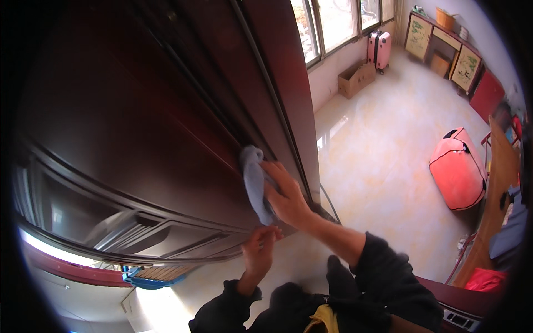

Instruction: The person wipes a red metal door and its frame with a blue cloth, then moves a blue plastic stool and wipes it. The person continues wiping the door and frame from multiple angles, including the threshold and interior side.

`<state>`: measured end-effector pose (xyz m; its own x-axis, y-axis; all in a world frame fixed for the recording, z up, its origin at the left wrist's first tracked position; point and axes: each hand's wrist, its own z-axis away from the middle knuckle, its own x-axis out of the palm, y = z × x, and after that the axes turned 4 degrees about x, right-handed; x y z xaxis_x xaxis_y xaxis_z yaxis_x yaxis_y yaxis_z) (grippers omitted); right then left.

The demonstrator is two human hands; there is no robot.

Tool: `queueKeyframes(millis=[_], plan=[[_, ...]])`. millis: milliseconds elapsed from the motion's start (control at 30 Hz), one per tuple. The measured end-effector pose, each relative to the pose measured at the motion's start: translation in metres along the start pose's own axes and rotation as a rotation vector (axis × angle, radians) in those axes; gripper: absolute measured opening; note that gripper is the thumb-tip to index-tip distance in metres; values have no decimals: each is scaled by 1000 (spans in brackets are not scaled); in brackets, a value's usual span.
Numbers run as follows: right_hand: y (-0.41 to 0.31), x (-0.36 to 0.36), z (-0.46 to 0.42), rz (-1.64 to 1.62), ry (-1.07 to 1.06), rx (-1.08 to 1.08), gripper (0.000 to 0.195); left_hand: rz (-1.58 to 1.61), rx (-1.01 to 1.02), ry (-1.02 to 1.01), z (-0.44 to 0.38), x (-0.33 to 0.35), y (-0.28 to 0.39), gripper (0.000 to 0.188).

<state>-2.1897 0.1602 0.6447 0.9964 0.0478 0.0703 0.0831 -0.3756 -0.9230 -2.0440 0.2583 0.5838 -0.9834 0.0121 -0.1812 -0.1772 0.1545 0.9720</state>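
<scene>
My right hand [287, 195] grips a bunched grey-blue cloth [255, 183] and presses it to a dark reddish-brown door [166, 175]. The cloth lies along the grooved edge strips on the door's right side. Just below the cloth's lower end is my left hand [259, 252], raised with its fingers curled. Whether it holds the cloth's tip or touches the door cannot be made out. Glossy raised mouldings [145, 233] run along the lower part of the door.
A pink and red padded bag [456, 175] sits on the pale floor [374, 158] to the right, by a wooden board [489, 216]. Under the windows stand a cardboard box [356, 79] and a pink suitcase [379, 50]. A desk [447, 35] lines the far wall. Blue-framed slats [156, 277] show at lower left.
</scene>
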Motion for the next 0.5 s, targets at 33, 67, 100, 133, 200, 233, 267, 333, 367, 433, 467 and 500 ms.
queueKeyframes(millis=[33,67,100,133,200,233,267,333,367,433,467,500], plan=[[-26,0,-16,-23,-15,-109,42,-21,9,1,-2,0,19,12],[-50,2,-32,-44,-31,-215,43,-41,16,2,-5,2,38,12],[-75,6,-50,-58,-29,-329,44,-58,23,3,-8,4,55,11],[-102,6,-67,-72,-26,-445,45,-98,83,6,-13,6,72,11],[-162,-3,-97,-81,-183,-512,49,-187,196,23,-21,3,101,11],[-186,-10,-111,2,-104,-690,51,-197,226,56,-25,2,115,11],[-206,-17,-123,80,-23,-867,53,-211,256,92,-29,-1,129,11],[-226,-48,-141,358,265,-993,56,-192,293,150,-33,-5,146,11],[-228,-63,-148,483,387,-987,56,-167,296,176,-32,-8,151,11],[-200,-69,-169,715,491,-831,52,-128,289,226,-31,-9,155,11],[-176,-62,-175,731,472,-806,50,-124,267,236,-26,-10,152,11],[-146,-53,-176,747,454,-776,47,-120,241,243,-20,-14,149,11]])
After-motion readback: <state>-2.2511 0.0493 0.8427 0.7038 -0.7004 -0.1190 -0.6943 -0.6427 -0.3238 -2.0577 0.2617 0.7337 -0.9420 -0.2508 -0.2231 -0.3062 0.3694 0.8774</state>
